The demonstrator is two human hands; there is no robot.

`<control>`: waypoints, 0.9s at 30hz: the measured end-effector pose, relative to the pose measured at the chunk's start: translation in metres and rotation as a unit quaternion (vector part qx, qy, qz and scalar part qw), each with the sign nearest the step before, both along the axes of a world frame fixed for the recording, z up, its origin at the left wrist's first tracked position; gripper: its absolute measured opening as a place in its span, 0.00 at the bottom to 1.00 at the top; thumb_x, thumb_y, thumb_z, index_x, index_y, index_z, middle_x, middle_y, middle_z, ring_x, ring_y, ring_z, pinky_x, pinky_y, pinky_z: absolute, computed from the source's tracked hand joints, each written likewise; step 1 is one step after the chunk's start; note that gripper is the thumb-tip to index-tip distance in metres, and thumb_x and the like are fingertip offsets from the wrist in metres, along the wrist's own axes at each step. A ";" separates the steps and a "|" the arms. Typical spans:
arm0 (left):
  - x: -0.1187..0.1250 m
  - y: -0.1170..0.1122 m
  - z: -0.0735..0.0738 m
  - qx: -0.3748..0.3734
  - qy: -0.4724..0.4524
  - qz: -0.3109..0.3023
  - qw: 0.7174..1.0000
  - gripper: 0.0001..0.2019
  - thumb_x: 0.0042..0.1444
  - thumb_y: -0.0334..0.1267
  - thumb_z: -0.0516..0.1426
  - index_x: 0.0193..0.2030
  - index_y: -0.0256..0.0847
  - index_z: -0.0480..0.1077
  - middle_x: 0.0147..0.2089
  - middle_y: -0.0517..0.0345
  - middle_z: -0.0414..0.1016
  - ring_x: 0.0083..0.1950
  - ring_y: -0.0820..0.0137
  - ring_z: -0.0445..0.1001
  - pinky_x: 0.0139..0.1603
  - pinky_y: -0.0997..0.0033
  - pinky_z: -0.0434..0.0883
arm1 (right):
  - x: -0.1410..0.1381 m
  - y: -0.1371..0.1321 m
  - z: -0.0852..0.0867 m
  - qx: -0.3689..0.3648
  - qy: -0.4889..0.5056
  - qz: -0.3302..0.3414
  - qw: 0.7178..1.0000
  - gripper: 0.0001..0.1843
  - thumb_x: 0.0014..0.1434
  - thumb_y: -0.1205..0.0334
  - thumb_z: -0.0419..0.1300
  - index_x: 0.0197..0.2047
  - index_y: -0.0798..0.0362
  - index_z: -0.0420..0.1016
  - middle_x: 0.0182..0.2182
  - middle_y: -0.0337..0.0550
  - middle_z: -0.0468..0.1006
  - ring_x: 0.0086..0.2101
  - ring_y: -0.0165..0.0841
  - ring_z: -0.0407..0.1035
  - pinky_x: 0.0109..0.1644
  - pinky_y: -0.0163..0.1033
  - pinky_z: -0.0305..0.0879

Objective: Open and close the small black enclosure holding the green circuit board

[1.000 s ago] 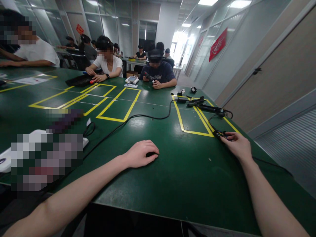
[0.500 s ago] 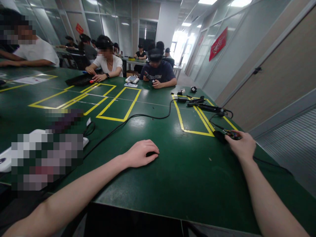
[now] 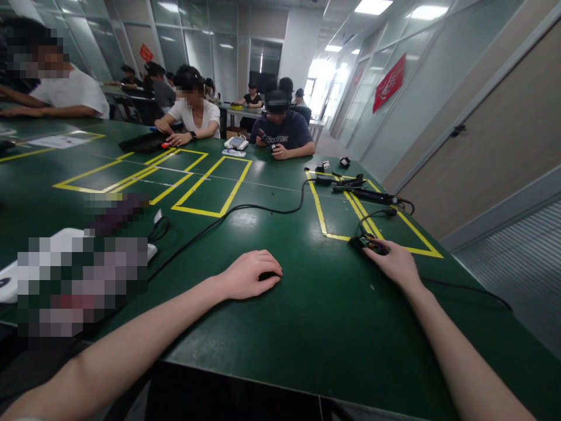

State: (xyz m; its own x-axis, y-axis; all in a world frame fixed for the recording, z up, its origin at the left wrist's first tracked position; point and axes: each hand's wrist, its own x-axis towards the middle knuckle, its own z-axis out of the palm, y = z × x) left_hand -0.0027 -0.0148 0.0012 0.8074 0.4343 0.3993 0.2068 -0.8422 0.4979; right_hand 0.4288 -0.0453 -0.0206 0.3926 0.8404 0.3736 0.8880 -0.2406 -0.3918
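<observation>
My left hand (image 3: 249, 273) rests on the green table (image 3: 307, 316), fingers curled loosely over a small dark object that is mostly hidden. My right hand (image 3: 395, 263) reaches forward and grips a small black device with coloured buttons (image 3: 369, 244), its cable (image 3: 464, 286) trailing off to the right. The device lies at the near edge of a yellow taped rectangle (image 3: 326, 225).
A black cable (image 3: 245, 207) runs across the table from the left to black tools (image 3: 363, 190) at the far right. A white object (image 3: 65, 237) lies at the left. Several people sit along the far side. A wall stands to the right.
My right hand has drawn the black device leftward and nearer, from the rectangle's right corner to its near edge. My left hand has stayed in place.
</observation>
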 end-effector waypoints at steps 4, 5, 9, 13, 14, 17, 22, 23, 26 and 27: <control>0.000 -0.004 0.004 -0.009 -0.009 0.013 1.000 0.16 0.66 0.36 0.59 0.60 0.44 0.73 0.61 0.50 0.78 0.60 0.62 0.77 0.63 0.60 0.73 | -0.078 -0.006 0.012 -0.015 0.056 0.203 0.977 0.21 0.55 0.49 0.65 0.48 0.50 0.83 0.44 0.49 0.85 0.45 0.48 0.79 0.48 0.49 0.75; 0.001 -0.005 0.005 -0.006 -0.015 0.017 1.000 0.19 0.66 0.37 0.60 0.63 0.45 0.71 0.64 0.49 0.75 0.62 0.60 0.75 0.64 0.59 0.72 | -0.098 -0.011 0.015 -0.022 0.073 0.270 0.960 0.20 0.57 0.50 0.65 0.49 0.51 0.83 0.43 0.48 0.84 0.43 0.46 0.79 0.47 0.48 0.75; 0.004 -0.015 0.008 0.040 -0.032 0.014 0.999 0.25 0.59 0.46 0.67 0.62 0.43 0.71 0.62 0.47 0.75 0.62 0.57 0.74 0.65 0.54 0.68 | -0.165 -0.038 0.028 -0.060 0.087 0.473 0.875 0.16 0.60 0.60 0.65 0.51 0.49 0.81 0.41 0.45 0.83 0.39 0.38 0.78 0.44 0.41 0.74; 0.007 -0.025 0.007 0.067 0.000 -0.039 0.997 0.21 0.54 0.55 0.69 0.43 0.40 0.74 0.40 0.55 0.79 0.44 0.64 0.77 0.56 0.61 0.70 | -0.194 -0.058 0.033 -0.079 0.057 0.544 0.833 0.14 0.57 0.64 0.67 0.48 0.52 0.80 0.38 0.43 0.81 0.36 0.35 0.76 0.37 0.36 0.70; 0.007 -0.026 0.007 0.070 0.013 -0.042 0.997 0.22 0.53 0.55 0.70 0.42 0.40 0.73 0.39 0.56 0.79 0.42 0.65 0.76 0.51 0.63 0.70 | -0.195 -0.060 0.032 -0.076 0.049 0.546 0.833 0.14 0.57 0.64 0.67 0.47 0.52 0.79 0.38 0.43 0.81 0.35 0.34 0.76 0.36 0.36 0.69; 0.007 -0.027 0.007 0.076 0.033 -0.038 0.996 0.21 0.54 0.54 0.70 0.43 0.40 0.73 0.40 0.56 0.79 0.41 0.65 0.75 0.44 0.66 0.68 | -0.192 -0.061 0.029 -0.050 0.037 0.537 0.841 0.15 0.58 0.64 0.68 0.49 0.52 0.78 0.39 0.43 0.81 0.36 0.34 0.77 0.35 0.35 0.69; 0.006 -0.026 0.010 0.071 0.062 0.008 0.996 0.15 0.58 0.45 0.67 0.47 0.40 0.73 0.44 0.54 0.79 0.47 0.63 0.75 0.49 0.65 0.70 | -0.187 -0.056 0.026 0.023 0.025 0.539 0.842 0.14 0.64 0.61 0.64 0.53 0.51 0.75 0.41 0.45 0.83 0.37 0.35 0.79 0.37 0.36 0.72; 0.006 -0.026 0.011 0.069 0.066 0.019 0.995 0.16 0.59 0.45 0.67 0.49 0.40 0.73 0.45 0.54 0.79 0.49 0.62 0.75 0.51 0.63 0.70 | -0.187 -0.056 0.026 0.037 0.023 0.538 0.842 0.14 0.65 0.61 0.64 0.53 0.51 0.74 0.42 0.46 0.83 0.39 0.35 0.79 0.38 0.36 0.73; 0.007 -0.026 0.011 0.064 0.072 0.044 0.994 0.21 0.59 0.47 0.66 0.54 0.40 0.73 0.51 0.51 0.79 0.54 0.58 0.76 0.60 0.57 0.70 | -0.188 -0.054 0.026 0.060 0.016 0.526 0.848 0.14 0.66 0.61 0.63 0.55 0.51 0.75 0.46 0.48 0.83 0.43 0.36 0.80 0.43 0.37 0.76; 0.007 -0.025 0.011 0.062 0.075 0.047 0.994 0.22 0.58 0.48 0.66 0.56 0.41 0.73 0.54 0.50 0.79 0.56 0.57 0.75 0.62 0.55 0.69 | -0.188 -0.053 0.025 0.059 0.010 0.519 0.853 0.15 0.65 0.61 0.63 0.55 0.50 0.75 0.47 0.49 0.82 0.44 0.37 0.80 0.44 0.38 0.77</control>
State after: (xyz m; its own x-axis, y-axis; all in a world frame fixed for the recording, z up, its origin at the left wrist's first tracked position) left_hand 0.0042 -0.0401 0.0120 0.8195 0.4664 0.3330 0.3520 -0.8682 0.3497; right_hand 0.2407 -0.0984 0.0048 -0.5318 0.6971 0.4809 0.5921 0.7121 -0.3773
